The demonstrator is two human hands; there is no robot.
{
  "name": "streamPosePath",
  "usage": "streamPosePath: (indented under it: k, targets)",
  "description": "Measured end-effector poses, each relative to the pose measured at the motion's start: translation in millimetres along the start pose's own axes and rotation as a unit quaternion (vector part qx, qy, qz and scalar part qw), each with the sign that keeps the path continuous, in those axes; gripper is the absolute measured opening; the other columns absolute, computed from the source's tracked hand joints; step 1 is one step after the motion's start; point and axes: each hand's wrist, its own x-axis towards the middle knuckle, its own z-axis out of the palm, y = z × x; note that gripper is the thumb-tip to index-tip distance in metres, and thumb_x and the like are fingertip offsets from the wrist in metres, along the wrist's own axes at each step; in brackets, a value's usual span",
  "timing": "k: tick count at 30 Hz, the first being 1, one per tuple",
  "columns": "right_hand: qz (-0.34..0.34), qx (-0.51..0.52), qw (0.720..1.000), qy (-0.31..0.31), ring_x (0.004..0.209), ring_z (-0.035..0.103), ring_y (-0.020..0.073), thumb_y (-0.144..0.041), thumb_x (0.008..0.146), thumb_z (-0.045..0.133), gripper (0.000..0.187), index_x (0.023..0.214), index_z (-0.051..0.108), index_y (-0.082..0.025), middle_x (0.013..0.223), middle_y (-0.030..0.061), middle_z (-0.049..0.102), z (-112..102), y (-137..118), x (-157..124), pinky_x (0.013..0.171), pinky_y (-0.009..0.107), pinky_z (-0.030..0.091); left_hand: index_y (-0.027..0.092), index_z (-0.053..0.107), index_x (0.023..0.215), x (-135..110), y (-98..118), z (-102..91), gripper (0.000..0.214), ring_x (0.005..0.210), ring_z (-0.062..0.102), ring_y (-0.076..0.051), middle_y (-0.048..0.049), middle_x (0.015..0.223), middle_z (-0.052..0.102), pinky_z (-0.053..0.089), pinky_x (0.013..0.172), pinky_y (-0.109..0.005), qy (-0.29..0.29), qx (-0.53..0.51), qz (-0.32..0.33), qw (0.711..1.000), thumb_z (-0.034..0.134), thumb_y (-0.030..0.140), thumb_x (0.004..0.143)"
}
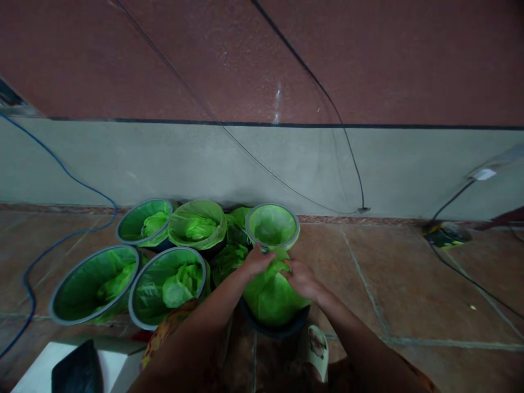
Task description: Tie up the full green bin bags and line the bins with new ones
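1. Both hands grip the green bag (pixel 268 297) at lower centre of the frame; the left hand (pixel 257 261) pinches film at the bag's upper edge, and the right hand (pixel 302 278) has its fingers curled into the film slightly lower and to the right (neither palm is spread).
2. Four lined pots (pixel 172 249) cluster at centre left, all to the left of the grip; the left arm lies nearer them, and the right hand is well apart from them.
3. From the grip the green bag bulges down toward the bottom edge, its long axis running top to bottom in the frame; a dark tub (pixel 268 330) shows beneath its lower end.
4. Just above the hands sits a grey-rimmed pot (pixel 272 206), mouth showing green inside; the left hand's fingertips are at its near rim (touching or just short, I cannot tell), so the left hand is the nearer one.
5. Below the right hand lies a pale slipper (pixel 314 346), just beside the dark tub.
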Motion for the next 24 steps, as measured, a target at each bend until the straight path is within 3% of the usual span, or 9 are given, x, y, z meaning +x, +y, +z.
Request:
streamPosePath:
  k: [2,3,7,10,12,15,19,22,24]
  targets:
    - [0.025,0.072,0.997,0.005,0.08,0.067,0.0222,-0.032,0.085,0.053,0.021,0.084,0.069,-0.018,0.083,0.0072,0.073,-2.8,7.7,5.9,0.078,0.034,0.052,0.013,0.064,0.107,-1.8,7.9,-6.4,0.038,0.098,0.066,-0.025,-0.0102,0.1,0.071,0.05,0.091,-0.038,0.05,0.119,0.058,0.99,0.068,0.036,0.077]
    - [0.042,0.119,0.992,0.009,0.074,0.066,0.0209,-0.037,0.086,0.051,0.026,0.079,0.068,-0.018,0.078,0.0061,0.072,-3.7,10.2,8.1,0.073,0.033,0.052,0.013,0.064,0.108,-3.1,11.7,-9.4,0.041,0.102,0.064,-0.026,-0.0109,0.105,0.071,0.049,0.094,-0.038,0.038,0.164,0.085,0.982,0.066,0.041,0.078]
    - [0.116,0.338,0.932,0.054,0.065,0.065,0.0181,-0.052,0.083,0.053,0.035,0.088,0.065,-0.02,0.077,0.0031,0.071,-3.9,11.4,12.0,0.062,0.031,0.053,0.014,0.063,0.117,-9.6,19.7,-15.1,0.047,0.11,0.062,-0.025,-0.0093,0.119,0.068,0.046,0.099,-0.037,-0.167,0.2,0.189,0.947,0.063,0.044,0.081]
    - [0.162,0.415,0.892,0.08,0.066,0.065,0.0188,-0.057,0.08,0.056,0.042,0.097,0.063,-0.02,0.081,0.0043,0.071,-5.9,9.5,12.9,0.062,0.032,0.054,0.014,0.056,0.127,-12.2,16.9,-11.5,0.052,0.113,0.06,-0.024,-0.0092,0.126,0.065,0.044,0.103,-0.037,-0.196,0.215,0.224,0.93,0.064,0.031,0.079]
    - [0.163,0.371,0.908,0.107,0.074,0.067,0.0207,-0.057,0.08,0.056,0.048,0.107,0.062,-0.018,0.089,0.0071,0.072,-12.0,8.1,12.6,0.068,0.035,0.055,0.014,0.057,0.127,-11.5,13.6,-7.2,0.046,0.116,0.059,-0.023,-0.0097,0.127,0.064,0.041,0.106,-0.036,-0.163,0.234,0.22,0.933,0.057,0.022,0.081]
    - [0.097,0.208,0.964,0.134,0.093,0.067,0.0244,-0.054,0.08,0.059,0.064,0.131,0.053,-0.016,0.111,0.0122,0.069,-26.4,1.1,7.1,0.084,0.041,0.052,0.012,0.058,0.123,-8.4,10.7,-2.2,0.042,0.117,0.058,-0.023,-0.0113,0.128,0.064,0.04,0.106,-0.036,-0.098,0.241,0.176,0.949,0.05,0.018,0.083]
    - [-0.099,0.054,0.993,0.029,0.13,0.049,0.0264,-0.045,0.072,0.072,0.084,0.147,0.039,-0.024,0.146,0.0106,0.047,-33.9,-18.6,-9.6,0.109,0.044,0.039,0.016,0.062,0.116,-6.2,13.3,-0.2,0.035,0.113,0.06,-0.021,-0.0085,0.122,0.067,0.043,0.104,-0.034,-0.013,0.192,0.118,0.974,0.046,0.021,0.085]
    - [-0.091,-0.023,0.995,0.01,0.132,0.047,0.0287,-0.031,0.067,0.076,0.098,0.152,0.029,-0.024,0.145,0.0121,0.049,-22.6,-28.3,-17.6,0.11,0.045,0.037,0.017,0.063,0.114,-7.6,16.8,1.1,0.035,0.116,0.059,-0.019,-0.0059,0.123,0.066,0.042,0.105,-0.031,0.006,0.115,0.091,0.989,0.047,0.02,0.083]
    - [-0.054,-0.051,0.997,0.034,0.125,0.054,0.0298,-0.026,0.072,0.07,0.09,0.152,0.03,-0.021,0.137,0.0142,0.057,-14.2,-28.4,-16.6,0.105,0.045,0.041,0.015,0.06,0.12,-9.8,19.8,2.3,0.041,0.119,0.058,-0.02,-0.0075,0.127,0.064,0.042,0.105,-0.03,0.008,0.08,0.074,0.994,0.05,0.019,0.08]
